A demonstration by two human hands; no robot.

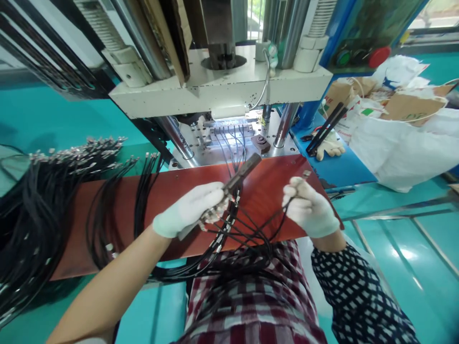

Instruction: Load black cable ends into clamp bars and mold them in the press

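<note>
My left hand (pixel 193 205), in a white glove, is closed around a long dark metal bar (pixel 246 171) that slants up to the right. Several cable ends with small metal connectors (pixel 211 215) sit along the bar's lower side under my fingers. My right hand (pixel 310 210), also gloved, pinches one black cable (pixel 284 212) near its end, and a small metal connector (pixel 307 174) shows above the fingertips. Between the hands, black cables (pixel 251 234) cross over the red-brown board (pixel 279 172) and hang onto my lap.
Ahead stands a press with a cream plate (pixel 222 95); cables run into its lit lower mould (pixel 233 131). Bundles of black cables (pixel 32 205) lie at left. On the blue side table are dark bars (pixel 327 129) and a glove (pixel 332 145), beside white bags (pixel 405 148).
</note>
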